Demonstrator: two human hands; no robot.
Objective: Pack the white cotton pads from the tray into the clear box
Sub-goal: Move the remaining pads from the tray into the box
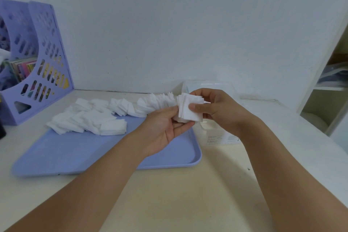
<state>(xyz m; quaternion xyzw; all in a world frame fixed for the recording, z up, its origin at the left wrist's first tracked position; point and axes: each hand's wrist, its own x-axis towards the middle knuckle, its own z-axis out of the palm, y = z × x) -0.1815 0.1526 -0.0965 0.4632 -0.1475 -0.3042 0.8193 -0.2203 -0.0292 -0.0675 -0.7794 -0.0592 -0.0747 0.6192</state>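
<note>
A: What is the person holding?

B: A small stack of white cotton pads (189,109), squared up between both hands, hanging above the right rim of the tray, at about one o'clock from the tray's middle. The right hand (216,108) is pinching it, thumb on the near face and fingers curling round the back. The left hand (163,128) is cupping it from below, palm up, fingers only loosely bent and touching the bottom edge.

A: How is the stack likely to be handling?

B: Very light and soft, probably compressible, and the layers are looking ready to fan or slide. Gripping across both flat faces, near the middle, seems the safest hold; pinching one corner would likely spill them.

A: And the rest?

B: Loose pads (88,118) are lying heaped along the far side of the blue tray (105,158), from ten round to one o'clock. The clear box (216,133) is sitting just right of the tray, at three o'clock, mostly behind the hands; whether it is holding pads yet is hard to tell. A purple file rack (35,58) is standing well off at nine o'clock.
</note>
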